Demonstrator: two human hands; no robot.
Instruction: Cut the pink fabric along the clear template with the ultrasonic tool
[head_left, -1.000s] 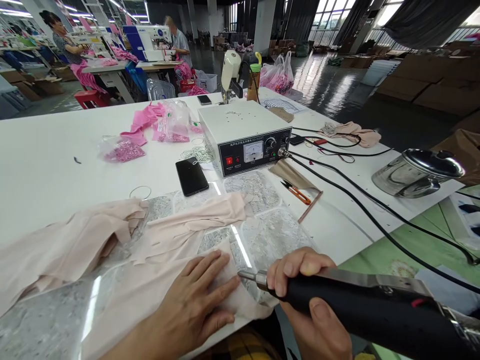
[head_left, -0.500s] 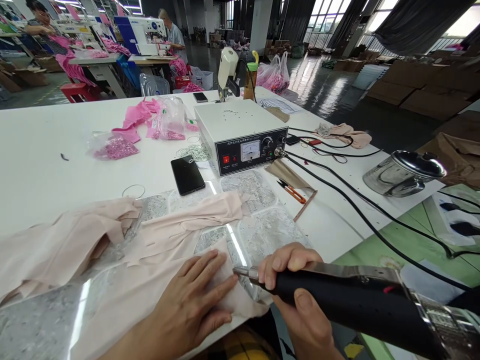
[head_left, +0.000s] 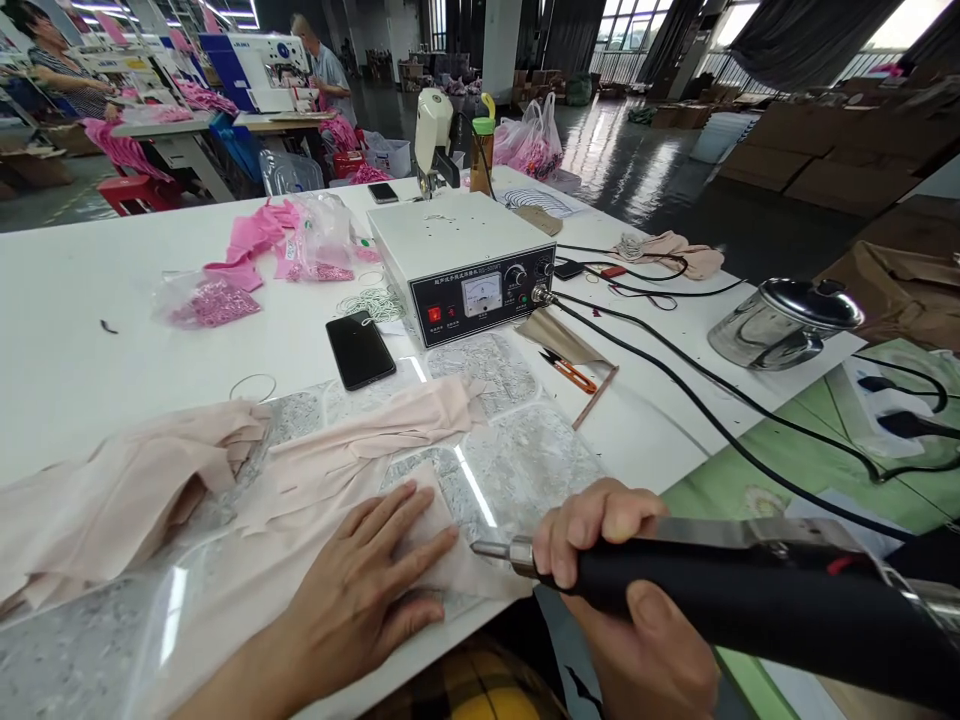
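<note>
My left hand lies flat with fingers spread on a pale pink piece of fabric near the table's front edge. In my right hand is a thick black handheld ultrasonic welder, fingers wrapped round its front end. Its metal tip points left, over the fabric just right of my left fingertips; whether it touches the cloth I cannot tell. More pale pink fabric strips lie beyond my left hand, and a folded pile of the same cloth sits at the left.
A white control box with a dial stands mid-table, its black cables running right. Nearby are a black phone, orange thread snips and a lidded steel mug. Bags of pink pieces lie at left. Two people work behind.
The welder's tip has drawn slightly to the right, away from my left fingers. My left hand has shifted a little left in the picture, and the whole view has shifted slightly.
</note>
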